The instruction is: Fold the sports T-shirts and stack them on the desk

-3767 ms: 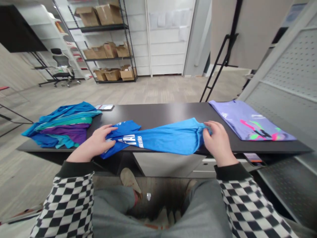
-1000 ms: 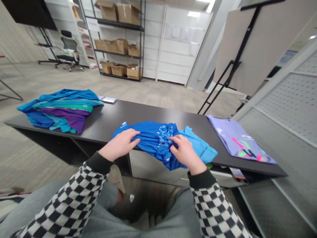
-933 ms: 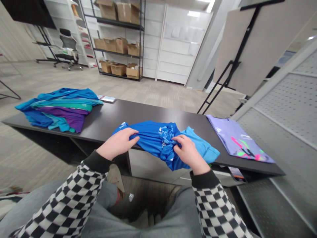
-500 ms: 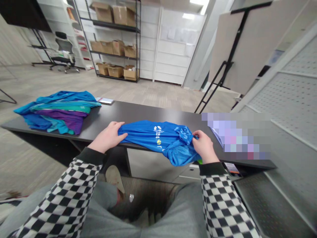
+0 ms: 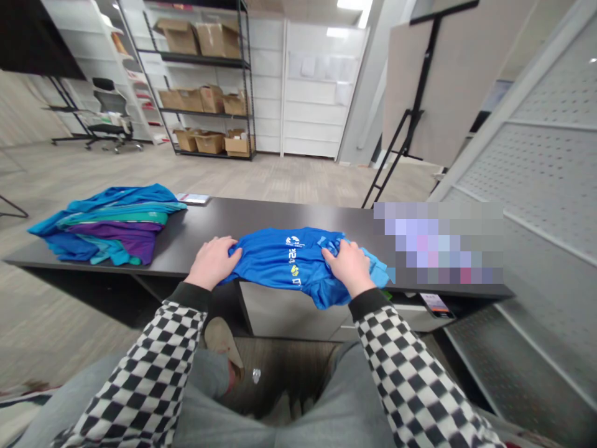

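Note:
A blue T-shirt (image 5: 265,255) with white and yellow print lies bunched in a band across the dark desk (image 5: 252,214), part of it hanging over the front edge. At its left end, my left hand (image 5: 214,260) is closed on the cloth, thumb on the near side. My right hand (image 5: 349,266) grips the gathered cloth near the right end, thumb toward the print; some fingertips are hidden in the folds. Lighter blue fabric (image 5: 377,269) of the shirt sticks out to the right of that hand.
A pile of blue, teal and purple clothes (image 5: 112,227) lies at the desk's left end, near a flat phone-like item (image 5: 193,199). A blurred-out patch (image 5: 433,242) covers the right end. Behind stand a shelf with cardboard boxes (image 5: 209,142) and a board on a black stand (image 5: 413,130).
My right hand has moved left from the shirt's right end onto its gathered part. Lighter blue fabric now spreads out to the right. The left hand still holds the left end.

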Motion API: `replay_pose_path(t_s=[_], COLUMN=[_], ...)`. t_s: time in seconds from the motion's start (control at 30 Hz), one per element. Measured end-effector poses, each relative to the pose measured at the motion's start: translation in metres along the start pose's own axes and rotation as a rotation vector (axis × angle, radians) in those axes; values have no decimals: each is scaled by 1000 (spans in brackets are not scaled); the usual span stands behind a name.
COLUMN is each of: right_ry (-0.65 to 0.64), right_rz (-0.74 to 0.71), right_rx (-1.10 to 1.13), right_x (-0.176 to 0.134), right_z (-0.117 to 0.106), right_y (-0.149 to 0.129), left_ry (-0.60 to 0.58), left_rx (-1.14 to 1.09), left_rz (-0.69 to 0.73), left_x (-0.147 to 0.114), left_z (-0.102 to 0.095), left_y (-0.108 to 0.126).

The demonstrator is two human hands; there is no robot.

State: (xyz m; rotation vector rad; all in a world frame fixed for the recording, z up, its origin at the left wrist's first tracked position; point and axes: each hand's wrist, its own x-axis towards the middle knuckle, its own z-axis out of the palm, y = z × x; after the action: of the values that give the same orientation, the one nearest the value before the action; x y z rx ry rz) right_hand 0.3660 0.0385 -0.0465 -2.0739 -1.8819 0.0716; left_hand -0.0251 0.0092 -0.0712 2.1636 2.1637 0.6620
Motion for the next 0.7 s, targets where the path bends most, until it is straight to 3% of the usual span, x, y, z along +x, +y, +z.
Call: replay_pose_path(t_s=[0.07,0.13,0.27,0.33,0.4,0.53,0.6,0.7], right_ry=[-20,-16,57,39,-39,-248,-273,-363], right_rz=[-26,-59,-24,58,153,308,273,99], right_rx=[25,216,942,1313,1541,1548,1490,1371], right_x=[0,-2,-18,-27,-34,-45,-59,-102], right_z=[4,3,-14,-26,-37,-53,-61,-73], right_y=[-3,3,26,39,51,69,76,94], left_ry=[-6,-12,6,14,-27,-146,-181,-248], left_rx=[-144,-356,-1037,-1369,-1580,-1649,-1636,-1608], left_rz=[28,-22,-221,-237,-216,-219,-213,-129], left_x=[-6,-14,-33,-41,-47,-61,-73,-104], left_z=[-2,-9,-41,-60,-75,-92,-100,-121], left_y=[8,15,19,19,20,28,31,24])
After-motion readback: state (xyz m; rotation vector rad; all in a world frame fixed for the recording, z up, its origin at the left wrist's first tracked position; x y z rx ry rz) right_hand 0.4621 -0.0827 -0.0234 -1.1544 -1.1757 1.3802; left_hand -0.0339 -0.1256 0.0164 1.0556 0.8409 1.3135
